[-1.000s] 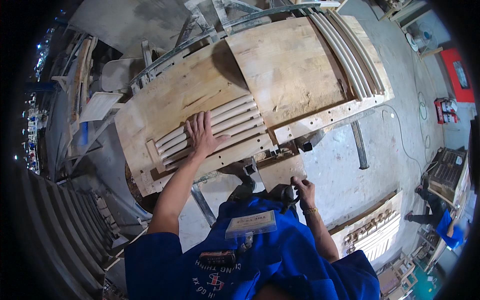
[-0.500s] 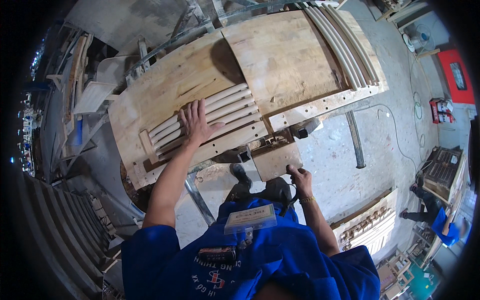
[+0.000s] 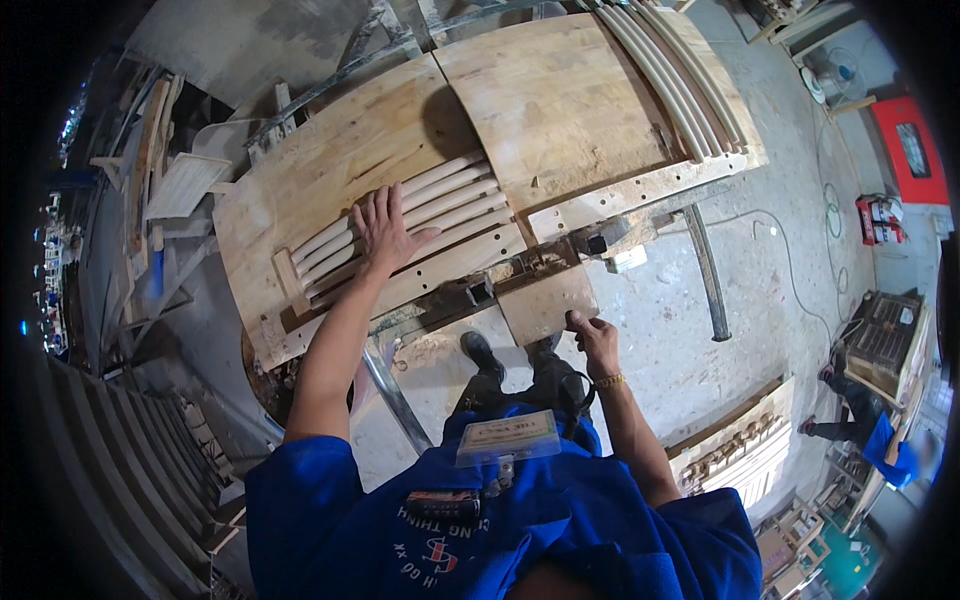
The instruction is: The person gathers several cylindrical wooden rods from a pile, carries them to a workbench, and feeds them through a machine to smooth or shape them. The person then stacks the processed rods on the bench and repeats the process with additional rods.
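Note:
My left hand (image 3: 384, 236) lies with fingers spread over several pale rounded wooden spindles (image 3: 455, 202) on the workbench. A short wooden crosspiece (image 3: 291, 283) sits against their left ends. In front of them runs a flat wooden rail with a row of holes (image 3: 455, 264), along the bench's near edge. At the bench's front, a flat wooden panel (image 3: 545, 306) sticks out towards me. My right hand (image 3: 597, 345) is closed at the panel's near right corner, thumb against its edge; the other fingers are curled and partly hidden.
The workbench (image 3: 560, 100) has a second holed rail (image 3: 635, 198) and more spindles (image 3: 685, 90) at the right. A metal leg (image 3: 708, 275) stands below. A cable (image 3: 775, 225) crosses the floor. Stacked wooden parts (image 3: 735, 440) stand lower right; another person (image 3: 880, 440) is beyond.
The bench and the panel sit slightly higher and further left in the view. Both hands keep their places, the left on the spindles and the right at the panel's corner.

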{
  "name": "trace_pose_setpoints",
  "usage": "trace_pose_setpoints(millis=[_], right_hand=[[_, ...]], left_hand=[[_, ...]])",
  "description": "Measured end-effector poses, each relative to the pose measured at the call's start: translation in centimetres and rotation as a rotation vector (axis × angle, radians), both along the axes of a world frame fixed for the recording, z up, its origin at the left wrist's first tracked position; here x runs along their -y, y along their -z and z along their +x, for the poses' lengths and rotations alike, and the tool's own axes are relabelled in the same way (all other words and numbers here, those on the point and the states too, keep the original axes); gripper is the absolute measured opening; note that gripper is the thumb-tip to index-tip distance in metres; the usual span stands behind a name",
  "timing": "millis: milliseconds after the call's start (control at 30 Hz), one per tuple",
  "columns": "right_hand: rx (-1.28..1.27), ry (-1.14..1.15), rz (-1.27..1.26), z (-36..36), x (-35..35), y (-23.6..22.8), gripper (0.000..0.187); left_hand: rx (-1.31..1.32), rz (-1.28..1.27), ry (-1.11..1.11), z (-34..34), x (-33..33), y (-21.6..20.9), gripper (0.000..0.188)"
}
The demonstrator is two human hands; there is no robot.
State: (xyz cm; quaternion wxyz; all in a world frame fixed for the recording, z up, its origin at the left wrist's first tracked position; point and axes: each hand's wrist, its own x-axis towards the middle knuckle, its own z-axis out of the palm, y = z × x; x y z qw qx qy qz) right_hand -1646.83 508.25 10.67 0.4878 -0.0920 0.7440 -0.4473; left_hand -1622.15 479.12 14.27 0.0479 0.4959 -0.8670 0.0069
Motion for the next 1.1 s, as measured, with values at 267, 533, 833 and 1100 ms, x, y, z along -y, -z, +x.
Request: trace_pose_setpoints(millis=[267,533,833,1100], right_hand=[[0.004,0.02,-0.065,-0.2,-0.2,0.5,0.045],[-0.01,-0.008,-0.076,0.3,-0.2,0.4,0.046],[-0.041,0.023,-0.083,0.1,0.1,0.9,0.042],[-0.103,-0.034,-0.064,-0.4,-0.4,0.0,0.05]], left_hand=[[-0.015,-0.045,0.001,0.0,-0.3,0.3,0.103],[-0.03,-0.056,0.005,0.4,-0.5,0.2,0.102],[0.025,0.025,-0.057,-0.4,-0.7,-0.6,0.103],[0.029,-0.033,-0.015,-0.8,-1.0,-0.8,0.101]])
